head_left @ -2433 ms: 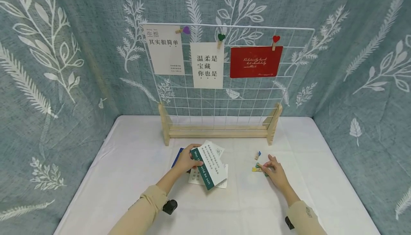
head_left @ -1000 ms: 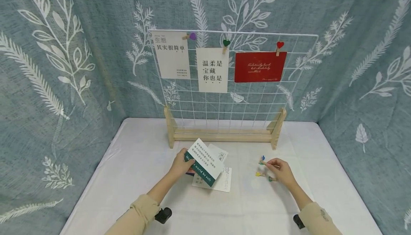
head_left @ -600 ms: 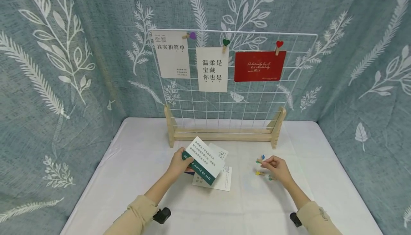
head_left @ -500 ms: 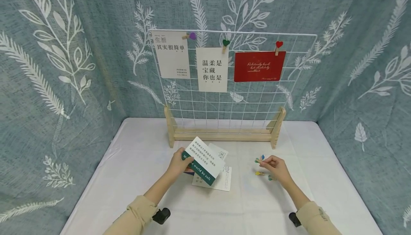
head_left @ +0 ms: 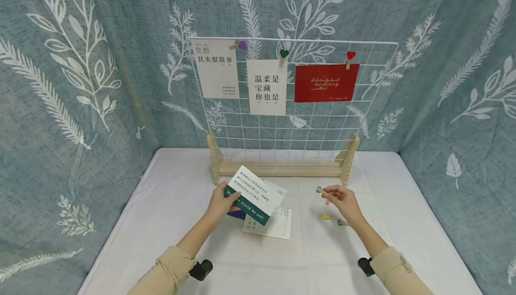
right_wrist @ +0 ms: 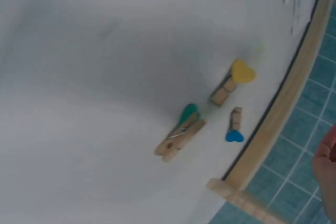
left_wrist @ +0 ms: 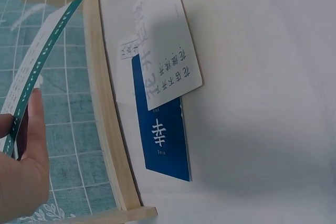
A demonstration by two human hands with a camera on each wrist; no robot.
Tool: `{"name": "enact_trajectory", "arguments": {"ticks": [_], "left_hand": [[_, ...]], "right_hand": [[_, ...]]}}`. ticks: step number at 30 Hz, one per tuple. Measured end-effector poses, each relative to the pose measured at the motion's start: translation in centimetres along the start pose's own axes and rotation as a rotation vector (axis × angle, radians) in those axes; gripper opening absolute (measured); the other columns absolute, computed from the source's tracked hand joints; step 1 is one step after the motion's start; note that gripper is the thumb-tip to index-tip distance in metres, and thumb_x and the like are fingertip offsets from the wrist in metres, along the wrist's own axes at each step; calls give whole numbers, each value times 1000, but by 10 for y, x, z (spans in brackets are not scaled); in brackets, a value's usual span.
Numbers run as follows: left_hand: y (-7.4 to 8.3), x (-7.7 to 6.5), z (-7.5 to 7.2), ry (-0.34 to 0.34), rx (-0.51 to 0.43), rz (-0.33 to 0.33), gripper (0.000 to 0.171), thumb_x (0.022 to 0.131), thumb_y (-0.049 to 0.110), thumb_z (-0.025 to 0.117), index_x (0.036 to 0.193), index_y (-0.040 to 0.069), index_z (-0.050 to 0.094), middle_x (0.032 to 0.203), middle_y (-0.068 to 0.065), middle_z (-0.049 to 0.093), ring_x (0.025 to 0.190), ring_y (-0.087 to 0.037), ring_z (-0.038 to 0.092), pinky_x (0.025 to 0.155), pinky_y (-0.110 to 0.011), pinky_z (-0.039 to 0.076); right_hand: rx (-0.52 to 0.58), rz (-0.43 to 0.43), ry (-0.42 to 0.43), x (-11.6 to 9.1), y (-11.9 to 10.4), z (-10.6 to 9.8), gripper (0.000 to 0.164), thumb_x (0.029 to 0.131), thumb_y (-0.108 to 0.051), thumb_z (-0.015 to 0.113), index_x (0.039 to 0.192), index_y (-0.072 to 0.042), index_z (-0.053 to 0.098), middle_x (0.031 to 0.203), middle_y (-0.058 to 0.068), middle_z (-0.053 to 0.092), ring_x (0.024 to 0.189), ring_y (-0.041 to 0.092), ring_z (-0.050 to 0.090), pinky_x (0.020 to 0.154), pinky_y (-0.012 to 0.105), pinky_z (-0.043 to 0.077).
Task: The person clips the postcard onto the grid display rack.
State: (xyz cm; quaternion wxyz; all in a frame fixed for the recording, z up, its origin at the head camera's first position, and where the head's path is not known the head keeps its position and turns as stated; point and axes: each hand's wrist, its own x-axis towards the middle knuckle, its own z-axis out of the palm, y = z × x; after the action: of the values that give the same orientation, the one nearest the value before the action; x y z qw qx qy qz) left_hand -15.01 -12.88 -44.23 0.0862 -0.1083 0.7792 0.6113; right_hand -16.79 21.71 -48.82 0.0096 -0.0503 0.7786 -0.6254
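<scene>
My left hand (head_left: 219, 203) holds a green-and-white postcard (head_left: 255, 192) by its left end, thumb on top. In the left wrist view the postcard stands raised off the table. My right hand (head_left: 342, 198) pinches a small wooden clothespin with a green heart (head_left: 319, 189) between thumb and fingertips, raised a little over the table. Below that hand lie a yellow-heart clothespin (right_wrist: 242, 72), a green-heart clothespin (right_wrist: 178, 136) and a blue-heart clothespin (right_wrist: 235, 125). Under the held postcard lie a white card (head_left: 278, 228) and a blue card (left_wrist: 164, 145), partly covered.
Behind the hands stands a white wire grid (head_left: 258, 145) on a wooden base (head_left: 278, 171). Two white cards (head_left: 217, 75) and a red card (head_left: 325, 83) hang from it on heart clothespins. Patterned curtains (head_left: 72, 107) enclose the white table (head_left: 169, 187).
My right hand has picked a green-heart clothespin out of the small group and carried it up and leftward. My left hand has turned the postcard flatter and moved it slightly up and left.
</scene>
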Motion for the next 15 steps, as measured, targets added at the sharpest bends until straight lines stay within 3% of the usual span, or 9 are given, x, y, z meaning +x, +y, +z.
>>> {"name": "enact_trajectory", "arguments": {"ticks": [8, 15], "left_hand": [[3, 0, -5, 40, -78, 14, 26, 92, 3, 55, 117, -3, 47, 100, -18, 62, 72, -9, 65, 64, -21, 57], [3, -2, -7, 54, -107, 3, 25, 92, 2, 54, 116, -4, 46, 98, -16, 63, 69, -5, 64, 62, -18, 56]], "right_hand": [[5, -88, -36, 3, -16, 4, 28, 92, -1, 55, 113, 17, 53, 76, -13, 60, 76, -5, 61, 67, 10, 49], [61, -127, -57, 3, -23, 7, 27, 95, 1, 50, 113, 21, 50, 81, -18, 62, 77, -4, 61, 73, 12, 52]]}}
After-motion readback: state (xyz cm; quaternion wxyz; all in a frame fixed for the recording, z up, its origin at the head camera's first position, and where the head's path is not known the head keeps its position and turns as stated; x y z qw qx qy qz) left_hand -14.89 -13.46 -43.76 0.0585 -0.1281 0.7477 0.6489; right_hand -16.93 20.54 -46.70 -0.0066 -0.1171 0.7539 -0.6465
